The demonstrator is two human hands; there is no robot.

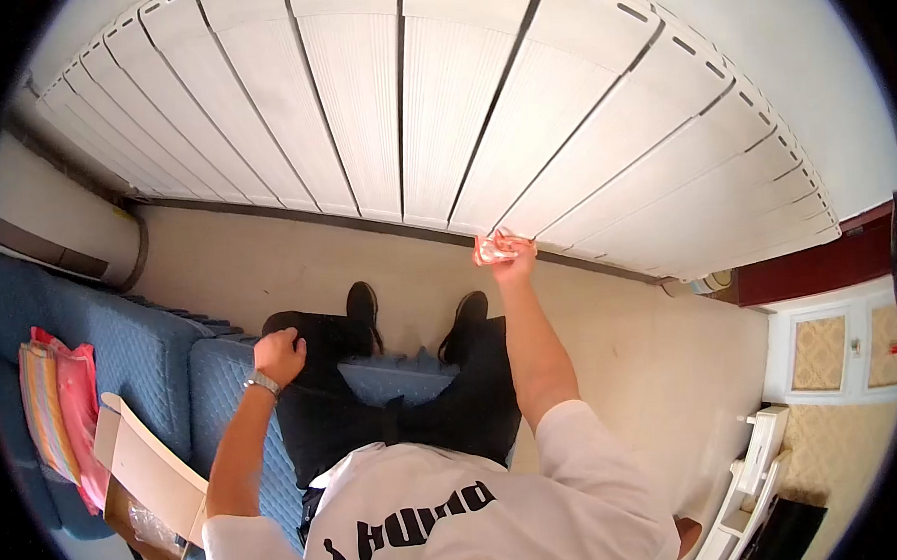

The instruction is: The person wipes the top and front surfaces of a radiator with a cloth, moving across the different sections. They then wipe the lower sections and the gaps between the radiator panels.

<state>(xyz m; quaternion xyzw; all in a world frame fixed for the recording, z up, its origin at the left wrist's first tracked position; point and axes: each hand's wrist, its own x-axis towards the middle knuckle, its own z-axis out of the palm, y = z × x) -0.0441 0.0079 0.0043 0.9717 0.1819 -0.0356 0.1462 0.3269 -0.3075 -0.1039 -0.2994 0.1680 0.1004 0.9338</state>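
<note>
My right hand [514, 264] reaches out to the bottom edge of a white radiator [442, 120]. Its fingers are closed on a crumpled orange-and-white cloth [489, 248], which is up against the radiator's lower edge. My left hand [281, 356] rests on my left knee with its fingers curled in and nothing seen in them. A metal wristwatch [263, 383] is on that wrist.
I sit on a blue quilted sofa [223, 390]. To my left are an open cardboard box [156, 463], a pink bag [78, 396] and a rounded white appliance [65, 212]. White furniture [757, 457] and a cabinet [837, 353] stand at right.
</note>
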